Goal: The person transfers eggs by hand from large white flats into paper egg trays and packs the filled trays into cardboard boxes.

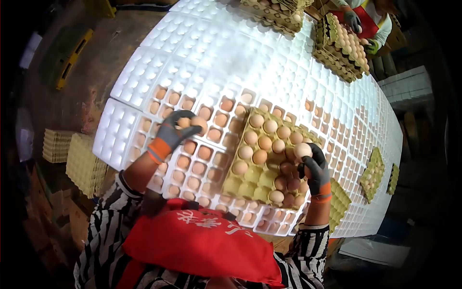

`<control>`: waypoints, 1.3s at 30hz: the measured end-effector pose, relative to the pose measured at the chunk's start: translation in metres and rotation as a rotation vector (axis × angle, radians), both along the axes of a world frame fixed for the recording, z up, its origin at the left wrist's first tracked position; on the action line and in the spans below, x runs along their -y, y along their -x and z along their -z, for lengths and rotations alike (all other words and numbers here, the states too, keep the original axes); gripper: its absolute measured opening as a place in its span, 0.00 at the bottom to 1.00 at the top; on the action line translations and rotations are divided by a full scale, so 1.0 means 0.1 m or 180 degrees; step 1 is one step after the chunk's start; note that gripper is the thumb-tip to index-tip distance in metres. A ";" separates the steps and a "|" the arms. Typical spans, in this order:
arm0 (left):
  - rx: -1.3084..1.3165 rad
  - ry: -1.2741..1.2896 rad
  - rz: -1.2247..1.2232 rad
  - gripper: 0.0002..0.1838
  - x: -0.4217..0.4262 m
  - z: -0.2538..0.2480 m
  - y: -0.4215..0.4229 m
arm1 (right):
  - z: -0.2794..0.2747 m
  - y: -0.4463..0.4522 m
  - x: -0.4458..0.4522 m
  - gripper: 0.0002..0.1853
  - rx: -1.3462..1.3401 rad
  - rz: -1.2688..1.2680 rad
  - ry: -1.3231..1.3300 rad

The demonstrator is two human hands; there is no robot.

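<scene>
My left hand (172,131), in a grey glove with an orange cuff, is closed around eggs (198,125) above the white foam trays on the left. At least two eggs show between its fingers and thumb. My right hand (316,169), gloved the same way, grips one egg (302,151) at the right side of a yellow-green egg tray (246,184). Brown eggs fill much of that tray, while several cups at its lower left are bare. Shadow falls on the eggs at its right. Under it lie white foam trays (144,104), partly filled with eggs.
Stacked egg trays with eggs (339,53) stand at the far right beside another person's gloved hand (352,20). More stacked trays (279,18) stand at the far edge. Empty pulp trays (86,161) are piled at left. A small tray with eggs (373,176) lies right.
</scene>
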State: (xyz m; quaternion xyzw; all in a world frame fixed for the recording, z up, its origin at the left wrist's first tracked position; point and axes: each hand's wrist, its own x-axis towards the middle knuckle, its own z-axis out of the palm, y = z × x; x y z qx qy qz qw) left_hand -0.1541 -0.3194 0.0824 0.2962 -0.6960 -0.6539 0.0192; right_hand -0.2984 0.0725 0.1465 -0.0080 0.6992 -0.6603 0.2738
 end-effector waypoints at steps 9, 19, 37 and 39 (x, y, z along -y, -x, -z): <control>-0.1137 0.1398 0.0464 0.21 0.20 0.51 1.43 | 0.40 1.17 1.10 0.25 -0.2059 -0.0670 -0.2434; 0.0345 0.3669 0.2207 0.23 -0.32 0.70 2.70 | 1.02 1.69 1.62 0.18 -0.2408 -0.0663 -0.2920; -0.0777 0.4030 0.1137 0.24 0.36 1.20 2.55 | 0.83 1.88 0.56 0.22 -0.1163 -0.0328 -0.1756; -0.1411 0.3466 0.1075 0.22 0.32 1.05 2.42 | 0.32 1.58 0.40 0.21 -0.1434 0.0014 -0.0531</control>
